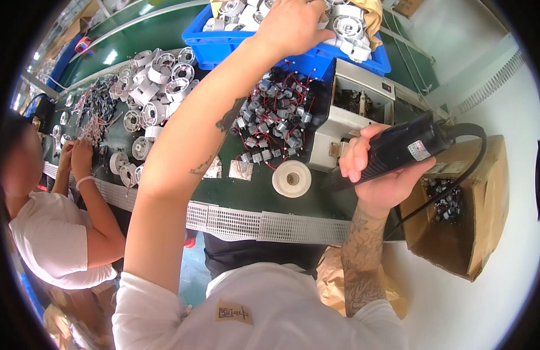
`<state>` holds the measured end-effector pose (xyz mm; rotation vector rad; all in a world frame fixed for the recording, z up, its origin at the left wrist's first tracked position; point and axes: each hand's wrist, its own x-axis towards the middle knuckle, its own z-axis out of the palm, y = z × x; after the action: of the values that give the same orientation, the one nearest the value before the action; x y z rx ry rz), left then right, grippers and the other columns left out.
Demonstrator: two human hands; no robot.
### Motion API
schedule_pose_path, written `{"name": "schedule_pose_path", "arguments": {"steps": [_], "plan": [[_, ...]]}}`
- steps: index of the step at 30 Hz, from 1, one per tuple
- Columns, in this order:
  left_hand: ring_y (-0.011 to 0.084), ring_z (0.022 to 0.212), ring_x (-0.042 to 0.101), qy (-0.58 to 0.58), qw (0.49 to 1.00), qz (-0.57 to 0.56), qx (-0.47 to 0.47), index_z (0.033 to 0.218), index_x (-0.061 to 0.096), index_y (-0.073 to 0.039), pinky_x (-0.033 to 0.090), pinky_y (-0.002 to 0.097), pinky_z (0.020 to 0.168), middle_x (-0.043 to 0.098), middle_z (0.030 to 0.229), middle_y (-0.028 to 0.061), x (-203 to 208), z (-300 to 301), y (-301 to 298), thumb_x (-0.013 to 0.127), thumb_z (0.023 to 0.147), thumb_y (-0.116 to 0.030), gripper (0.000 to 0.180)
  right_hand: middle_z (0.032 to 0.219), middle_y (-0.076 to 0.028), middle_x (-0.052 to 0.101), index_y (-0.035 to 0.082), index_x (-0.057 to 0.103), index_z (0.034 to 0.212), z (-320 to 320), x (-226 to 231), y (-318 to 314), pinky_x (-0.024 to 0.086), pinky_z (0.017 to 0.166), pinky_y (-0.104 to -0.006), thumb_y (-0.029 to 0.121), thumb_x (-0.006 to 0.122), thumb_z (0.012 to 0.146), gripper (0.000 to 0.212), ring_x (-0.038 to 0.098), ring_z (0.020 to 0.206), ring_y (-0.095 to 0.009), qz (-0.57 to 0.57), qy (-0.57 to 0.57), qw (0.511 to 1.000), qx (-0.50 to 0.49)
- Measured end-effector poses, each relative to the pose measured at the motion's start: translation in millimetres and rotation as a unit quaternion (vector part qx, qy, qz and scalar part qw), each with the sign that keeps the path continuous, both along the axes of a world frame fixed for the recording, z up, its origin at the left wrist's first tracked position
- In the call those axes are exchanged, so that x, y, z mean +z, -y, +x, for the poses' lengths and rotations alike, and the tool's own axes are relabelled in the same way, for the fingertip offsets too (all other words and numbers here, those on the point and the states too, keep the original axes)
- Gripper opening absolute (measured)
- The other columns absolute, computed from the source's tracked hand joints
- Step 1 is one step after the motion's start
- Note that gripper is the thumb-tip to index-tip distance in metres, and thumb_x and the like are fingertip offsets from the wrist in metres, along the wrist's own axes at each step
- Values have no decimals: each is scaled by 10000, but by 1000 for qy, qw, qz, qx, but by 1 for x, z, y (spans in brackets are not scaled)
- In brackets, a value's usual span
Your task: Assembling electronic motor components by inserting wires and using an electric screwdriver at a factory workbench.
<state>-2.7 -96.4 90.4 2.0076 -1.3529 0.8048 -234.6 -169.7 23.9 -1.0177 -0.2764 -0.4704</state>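
Observation:
My left arm stretches far forward, and my left hand (294, 26) reaches over a blue plastic bin (208, 49) heaped with round white plastic housings (349, 27). Its thumb rests by the housings, while the other fingers run toward the top edge of the picture, so their grip is hidden. In my right hand (387, 184) is a black corded electric screwdriver (407, 146), held tilted with its narrow end pointing down and left, over the green work surface. A white tape roll (291, 178) lies left of that narrow end. Small grey motors with red wires (276, 114) are piled between my arms.
More white housings (159, 79) and a wire bundle (95, 111) cover the bench's left side. A grey metal machine (354, 111) stands behind my right hand. A cardboard box (457, 216) with small dark parts is at right. A co-worker (63, 227) sits at left, hands on small parts.

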Motion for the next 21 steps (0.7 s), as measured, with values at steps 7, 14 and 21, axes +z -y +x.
{"name": "schedule_pose_path", "arguments": {"steps": [7, 14, 21], "plan": [[406, 917, 609, -100, 991, -57, 70, 1080, 540, 5, 498, 462, 805, 616, 969, 256, -2, 2, 5, 687, 754, -181, 403, 688, -56, 530, -32, 512, 1168, 2, -4, -1, 389, 506, -318, 826, 205, 838, 969, 488, 537, -155, -4, -7, 1000, 3], [181, 655, 611, -663, 656, -334, -136, 1028, 602, -71, 455, 307, 536, 644, 824, 41, -35, -59, -62, 525, 952, -357, 306, 676, -51, 533, -26, 531, 1163, -4, 2, 9, 383, 481, -311, 835, 232, 826, 972, 486, 524, -154, 15, 6, 1000, -1], [218, 709, 597, -575, 809, -100, -63, 1013, 592, -12, 486, 330, 644, 626, 850, 99, -103, -153, -117, 606, 941, -323, 320, 674, -53, 533, -28, 527, 1161, 0, 3, 4, 388, 471, -318, 862, 274, 791, 997, 495, 523, -157, 18, 13, 999, 30]]}}
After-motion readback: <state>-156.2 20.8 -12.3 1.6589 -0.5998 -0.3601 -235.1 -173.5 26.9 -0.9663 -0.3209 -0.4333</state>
